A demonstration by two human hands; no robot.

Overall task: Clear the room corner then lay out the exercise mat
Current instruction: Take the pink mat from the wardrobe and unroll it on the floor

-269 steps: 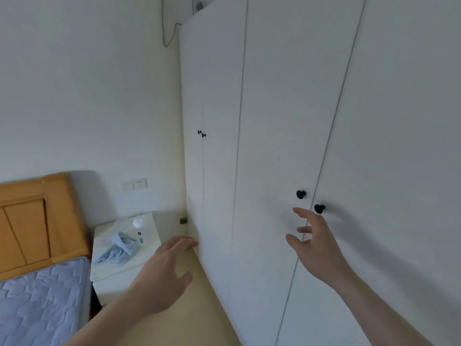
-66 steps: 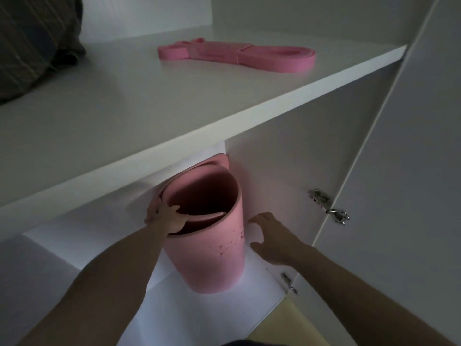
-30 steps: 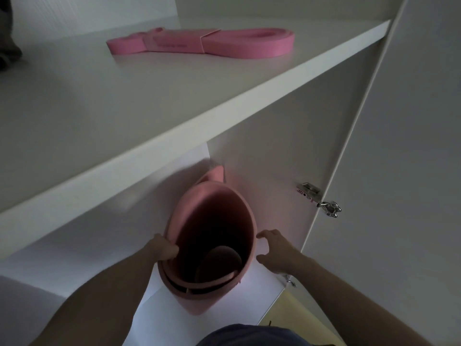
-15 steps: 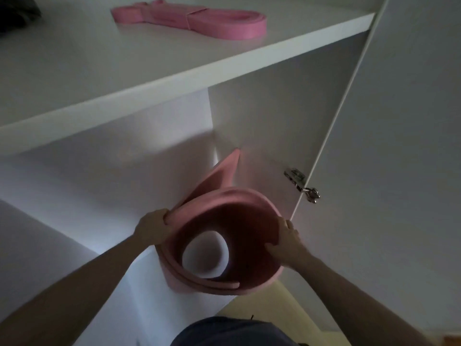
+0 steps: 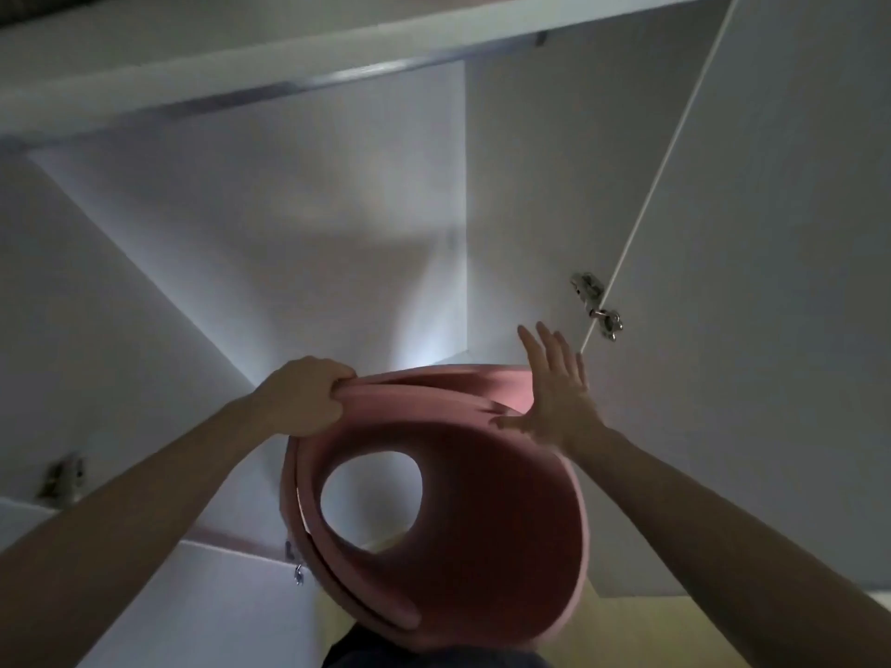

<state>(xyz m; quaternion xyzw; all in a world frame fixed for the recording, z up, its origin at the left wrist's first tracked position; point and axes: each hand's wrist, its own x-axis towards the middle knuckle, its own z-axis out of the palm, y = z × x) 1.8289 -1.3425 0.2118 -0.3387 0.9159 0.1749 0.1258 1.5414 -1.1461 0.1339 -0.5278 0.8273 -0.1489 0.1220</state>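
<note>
A loosely rolled pink exercise mat [image 5: 482,532] fills the lower middle of the head view, its open end facing me so I look through the hole. My left hand [image 5: 303,397] is clenched on the roll's upper left rim. My right hand [image 5: 554,392] lies flat with fingers spread against the roll's upper right edge, pressing on it rather than gripping. The mat is out in front of the wardrobe's lower compartment [image 5: 299,243], close to my body.
The white shelf [image 5: 241,74] runs overhead. The open wardrobe door [image 5: 752,282] stands at the right with a metal hinge [image 5: 595,303]. A second hinge [image 5: 62,479] shows at the left. Pale yellow floor [image 5: 627,634] lies below.
The mat has come out of the compartment toward me and lower. My right hand has opened from a grip on the rim to a flat palm. The pink band on the shelf has left view.
</note>
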